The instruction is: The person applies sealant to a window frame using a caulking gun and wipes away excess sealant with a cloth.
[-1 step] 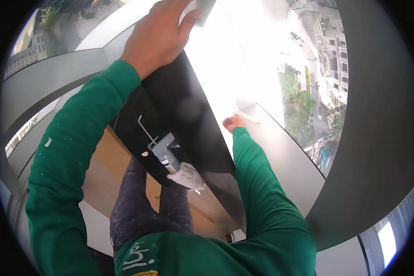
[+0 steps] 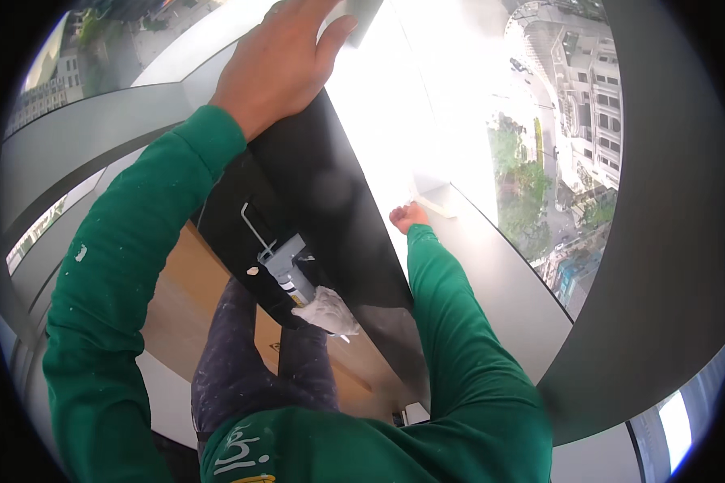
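Strong daylight floods the top centre of the frame, where the window (image 2: 427, 88) is blown out to near-white and almost all detail is lost. The right hand (image 2: 409, 216), near the centre, lies against the edge of that glare, small but readable; the left hand (image 2: 286, 68), at the top, is more evenly lit. Right of the glare, the trees (image 2: 519, 173) look pale and washed out. The black panel (image 2: 294, 157) bears a soft, hazy round spot and a dull sheen lower down. The trousers (image 2: 238, 354) sit in dimmer light, and the curved grey frame (image 2: 681, 209) at right is shaded. Edges bow strongly toward the black circular rim, fringed blue at lower right; outdoor detail at upper left is soft.
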